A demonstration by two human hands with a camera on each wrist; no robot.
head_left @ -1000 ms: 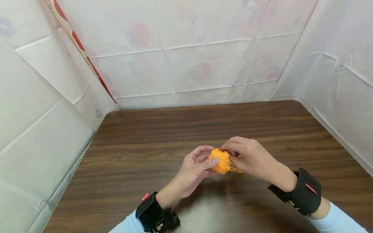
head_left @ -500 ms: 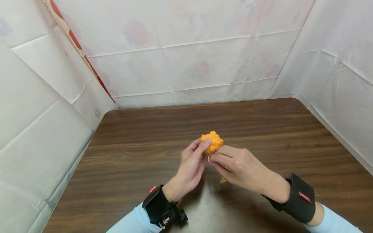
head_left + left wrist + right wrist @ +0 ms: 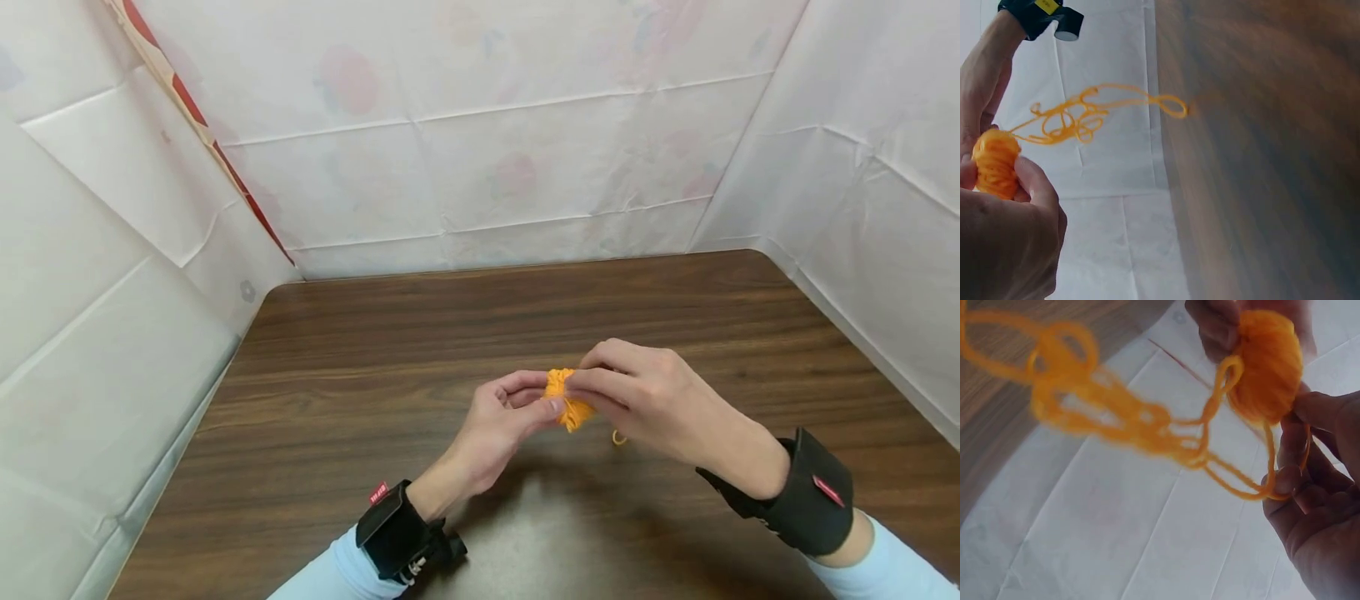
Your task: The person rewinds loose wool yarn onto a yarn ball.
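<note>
A small ball of orange yarn is held above the middle of the dark wooden table. My left hand pinches the ball from the left between thumb and fingers; in the left wrist view the ball sits at the fingertips. My right hand covers the ball from the right and pinches the yarn strand. A loose tangled tail of yarn hangs from the ball, its looped end showing below my right hand.
White sheets with faint flower prints wall the table at the back, left and right. A red-edged strip runs down the left back corner. Black wrist bands sit on both arms.
The ball has come down and slightly right from its raised spot. My right hand moved from below the ball up and over its right side; the loose tail swung right.
</note>
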